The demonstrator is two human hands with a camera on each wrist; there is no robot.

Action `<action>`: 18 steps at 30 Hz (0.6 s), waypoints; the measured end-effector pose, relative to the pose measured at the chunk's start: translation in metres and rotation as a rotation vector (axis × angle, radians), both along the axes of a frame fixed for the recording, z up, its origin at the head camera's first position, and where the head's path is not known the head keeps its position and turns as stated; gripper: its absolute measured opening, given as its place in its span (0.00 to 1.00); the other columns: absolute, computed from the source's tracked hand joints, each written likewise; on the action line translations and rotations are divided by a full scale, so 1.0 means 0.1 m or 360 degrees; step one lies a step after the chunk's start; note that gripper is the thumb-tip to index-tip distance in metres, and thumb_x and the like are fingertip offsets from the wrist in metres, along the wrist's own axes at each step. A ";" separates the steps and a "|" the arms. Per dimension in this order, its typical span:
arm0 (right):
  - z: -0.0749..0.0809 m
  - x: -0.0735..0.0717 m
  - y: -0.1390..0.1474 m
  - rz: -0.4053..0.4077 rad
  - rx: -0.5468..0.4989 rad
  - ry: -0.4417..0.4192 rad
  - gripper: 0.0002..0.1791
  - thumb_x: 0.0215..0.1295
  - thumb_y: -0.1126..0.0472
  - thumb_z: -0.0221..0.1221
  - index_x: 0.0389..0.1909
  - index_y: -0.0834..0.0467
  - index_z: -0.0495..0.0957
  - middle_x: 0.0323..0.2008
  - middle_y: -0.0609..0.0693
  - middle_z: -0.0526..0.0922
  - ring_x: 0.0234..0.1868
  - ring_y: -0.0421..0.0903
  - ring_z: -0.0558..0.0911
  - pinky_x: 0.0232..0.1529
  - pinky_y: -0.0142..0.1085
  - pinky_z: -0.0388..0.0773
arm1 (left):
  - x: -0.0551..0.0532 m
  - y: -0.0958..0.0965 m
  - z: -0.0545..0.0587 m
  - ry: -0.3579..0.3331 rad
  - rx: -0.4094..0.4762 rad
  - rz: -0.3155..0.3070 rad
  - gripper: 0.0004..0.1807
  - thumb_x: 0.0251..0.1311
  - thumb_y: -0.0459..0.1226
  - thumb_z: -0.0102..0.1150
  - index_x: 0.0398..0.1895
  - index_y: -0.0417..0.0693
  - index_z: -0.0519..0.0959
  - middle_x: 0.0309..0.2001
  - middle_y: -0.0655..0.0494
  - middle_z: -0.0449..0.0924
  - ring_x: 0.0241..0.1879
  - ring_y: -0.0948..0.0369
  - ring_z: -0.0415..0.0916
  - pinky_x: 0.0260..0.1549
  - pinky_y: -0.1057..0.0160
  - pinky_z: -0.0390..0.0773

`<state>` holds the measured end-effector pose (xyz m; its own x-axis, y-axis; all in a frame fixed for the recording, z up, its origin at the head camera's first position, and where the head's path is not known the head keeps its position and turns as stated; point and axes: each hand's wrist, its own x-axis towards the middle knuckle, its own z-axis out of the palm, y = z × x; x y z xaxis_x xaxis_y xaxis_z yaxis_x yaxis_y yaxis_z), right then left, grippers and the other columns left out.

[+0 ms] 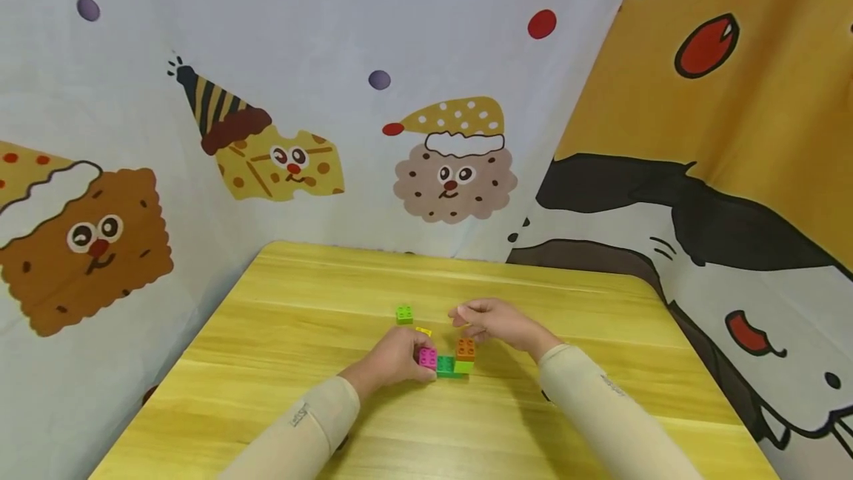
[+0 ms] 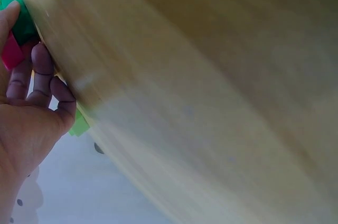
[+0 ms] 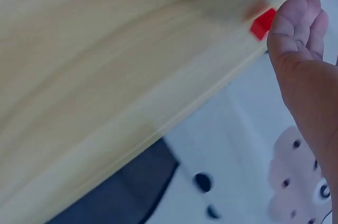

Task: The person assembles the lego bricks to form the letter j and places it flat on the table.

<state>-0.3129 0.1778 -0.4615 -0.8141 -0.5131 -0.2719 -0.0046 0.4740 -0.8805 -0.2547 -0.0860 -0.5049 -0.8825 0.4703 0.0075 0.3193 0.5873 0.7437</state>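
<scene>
My left hand [image 1: 389,358] grips the left end of a small toy brick build, its fingers and thumb around a pink brick [image 1: 428,356]. That brick sits on a dark green brick [image 1: 446,366]. At the build's right end an orange brick [image 1: 466,347] tops a light green one [image 1: 464,367]. Just behind, my right hand [image 1: 498,323] hovers with fingers loosely bent, and I see nothing held. In the right wrist view a red brick [image 3: 262,24] lies by its fingertips, partly covered by them; the head view hides it.
A loose lime green brick [image 1: 404,315] stands on the wooden table [image 1: 320,302] beyond my left hand. Nearer that hand is a yellow brick [image 1: 423,331], partly hidden. A cartoon-printed curtain [image 1: 320,35] hangs behind the table's far edge.
</scene>
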 end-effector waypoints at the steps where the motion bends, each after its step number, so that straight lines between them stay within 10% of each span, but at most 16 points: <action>1: 0.01 -0.01 -0.06 0.0069 0.0026 0.0011 0.31 0.83 0.37 0.50 0.71 0.54 0.78 0.69 0.60 0.81 0.66 0.61 0.83 0.68 0.56 0.79 | 0.00 0.00 0.00 0.0010 0.0007 -0.0011 0.13 0.51 0.38 0.85 0.36 0.52 0.87 0.27 0.66 0.81 0.27 0.69 0.74 0.28 0.69 0.78; 18: -0.01 -0.09 -0.44 0.0332 0.0442 0.0098 0.33 0.82 0.29 0.40 0.65 0.41 0.84 0.68 0.54 0.83 0.67 0.56 0.82 0.76 0.65 0.67 | 0.00 0.01 0.02 0.0000 0.0049 -0.0026 0.13 0.51 0.37 0.85 0.34 0.50 0.86 0.28 0.63 0.82 0.27 0.68 0.76 0.27 0.70 0.80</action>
<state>-0.3224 0.1342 -0.4628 -0.7187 -0.5837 -0.3778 -0.1759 0.6783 -0.7134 -0.2543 -0.0849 -0.5024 -0.8748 0.4840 0.0219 0.3284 0.5591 0.7613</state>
